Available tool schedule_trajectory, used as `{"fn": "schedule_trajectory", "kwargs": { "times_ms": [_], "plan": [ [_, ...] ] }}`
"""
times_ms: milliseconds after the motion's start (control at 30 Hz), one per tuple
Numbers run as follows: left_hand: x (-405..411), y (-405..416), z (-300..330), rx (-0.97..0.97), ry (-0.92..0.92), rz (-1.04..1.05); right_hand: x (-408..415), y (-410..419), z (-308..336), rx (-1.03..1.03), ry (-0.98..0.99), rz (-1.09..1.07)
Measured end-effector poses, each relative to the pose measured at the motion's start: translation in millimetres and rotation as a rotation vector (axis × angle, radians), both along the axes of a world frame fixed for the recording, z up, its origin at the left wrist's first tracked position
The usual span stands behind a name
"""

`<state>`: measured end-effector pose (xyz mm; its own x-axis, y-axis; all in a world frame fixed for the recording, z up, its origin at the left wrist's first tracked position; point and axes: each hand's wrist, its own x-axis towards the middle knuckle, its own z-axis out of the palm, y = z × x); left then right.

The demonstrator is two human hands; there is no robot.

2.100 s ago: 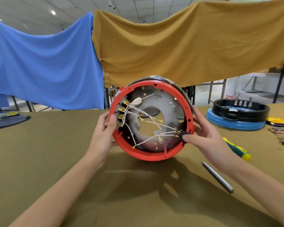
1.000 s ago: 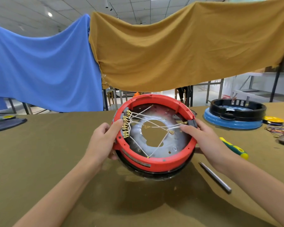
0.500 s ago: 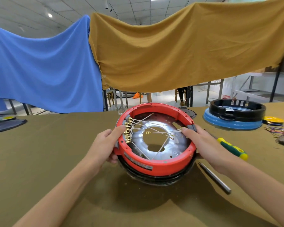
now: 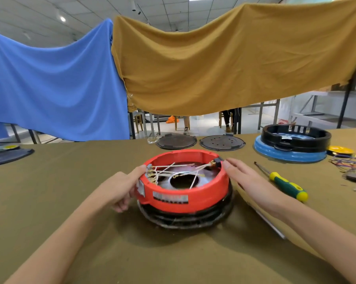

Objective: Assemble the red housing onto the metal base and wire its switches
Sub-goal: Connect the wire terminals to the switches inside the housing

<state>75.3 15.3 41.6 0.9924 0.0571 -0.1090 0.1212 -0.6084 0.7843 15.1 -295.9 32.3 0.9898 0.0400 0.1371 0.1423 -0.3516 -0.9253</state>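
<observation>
The red housing (image 4: 193, 198) lies flat on the table, open side up, stacked on a black ringed base (image 4: 185, 219). Inside it I see the metal plate (image 4: 167, 182) with a round hole, and white wires (image 4: 179, 171) with brass terminals strung across it. A black switch (image 4: 217, 161) sits on the far right of the rim. My left hand (image 4: 121, 187) grips the housing's left wall, thumb on the rim and fingers curled below. My right hand (image 4: 249, 183) rests with straight fingers against the right rim, fingertips by the switch.
A green-and-yellow screwdriver (image 4: 285, 186) and a metal rod (image 4: 269, 224) lie right of my right hand. Further back are two dark discs (image 4: 176, 141), a black ring on a blue base (image 4: 292, 144), a yellow lid (image 4: 339, 150) and loose wires (image 4: 351, 167).
The housing, held upright facing me two seconds ago, has been tipped back and laid flat on the table. Both hands came down with it, and my right fingers straightened along the rim.
</observation>
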Motion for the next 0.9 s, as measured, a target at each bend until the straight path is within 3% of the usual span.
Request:
{"fn": "schedule_trajectory", "kwargs": {
  "times_ms": [67,167,267,367,433,633,900],
  "plan": [
    [-2,0,1,0.152,-0.043,0.025,2,-3,-2,-0.077,0.013,-0.032],
    [-1,0,4,0.348,-0.301,0.122,1,2,3,-0.151,-0.088,-0.130],
    [7,-3,-3,0.136,-0.432,0.032,-3,15,-1,-0.230,-0.220,-0.113],
    [11,-17,-19,-0.125,-0.319,-0.162,1,22,-17,-0.344,-0.190,0.022],
    [12,-24,-27,-0.231,-0.258,-0.153,9,20,-22,-0.356,-0.125,0.026],
    [1,-32,-31,-0.368,-0.258,-0.097,20,17,-25,-0.349,-0.112,0.008],
    [-14,-40,-26,-0.295,-0.278,-0.019,2,30,-12,-0.413,-0.135,-0.049]
  ]
}}
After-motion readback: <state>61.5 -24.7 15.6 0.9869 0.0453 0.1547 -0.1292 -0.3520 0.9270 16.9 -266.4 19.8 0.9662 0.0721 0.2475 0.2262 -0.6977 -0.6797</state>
